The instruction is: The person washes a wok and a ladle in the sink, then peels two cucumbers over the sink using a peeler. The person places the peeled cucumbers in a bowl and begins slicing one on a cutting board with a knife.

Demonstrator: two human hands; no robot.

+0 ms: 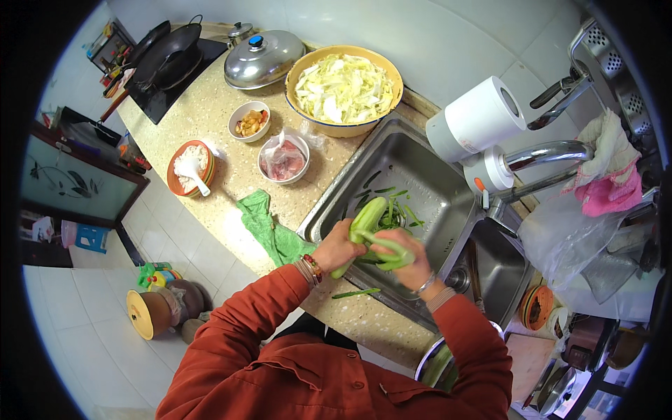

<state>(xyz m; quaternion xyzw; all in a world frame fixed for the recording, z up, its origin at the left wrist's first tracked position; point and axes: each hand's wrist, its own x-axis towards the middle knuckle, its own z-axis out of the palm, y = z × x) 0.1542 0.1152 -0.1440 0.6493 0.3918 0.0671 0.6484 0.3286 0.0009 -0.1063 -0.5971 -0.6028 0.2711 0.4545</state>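
My left hand (336, 247) grips a partly peeled cucumber (370, 211), tilted over the near edge of the steel sink (440, 202). In my right hand (412, 265) is a light-green peeler (400, 255), blurred and held against or close over the cucumber; its blade cannot be made out. Dark green strips of peel (391, 215) lie on the sink floor around the drain. One more strip (356, 293) rests on the speckled counter (341, 312) in front of me.
A green cloth (268, 226) lies left of the sink. Beyond it stand a bowl of meat (284, 157), a bowl of flour-like powder (190, 160) with a spoon, and a basin of shredded cabbage (344, 86). The faucet (548, 152) reaches over the sink from the right.
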